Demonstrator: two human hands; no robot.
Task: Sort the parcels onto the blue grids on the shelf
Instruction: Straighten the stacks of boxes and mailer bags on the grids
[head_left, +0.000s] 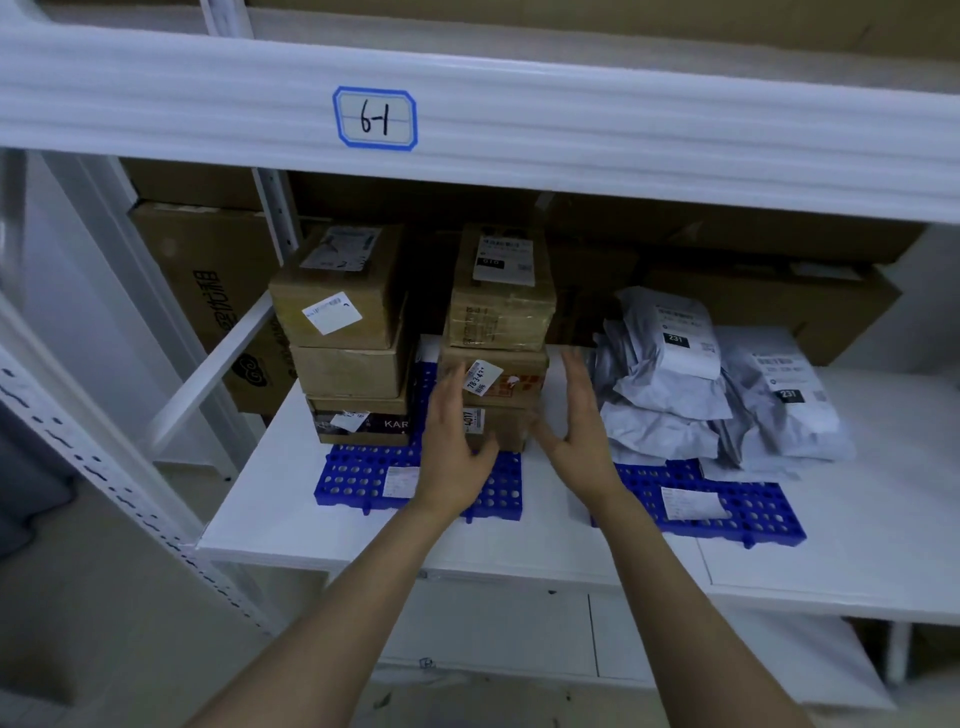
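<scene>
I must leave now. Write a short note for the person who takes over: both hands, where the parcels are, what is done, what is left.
Left hand and right hand: both open, empty, one on each side of the right box stack.
Left blue grid: two stacks of three cardboard boxes; the other is the left box stack.
Right blue grid: pile of grey mailer bags.
Done: every parcel in view is on a grid.
Left: cannot tell; no unsorted parcels are visible.

Two blue grids (363, 475), six stacked cardboard boxes (337, 317), several grey mailer bags (670, 395), two hands (452, 441).
</scene>
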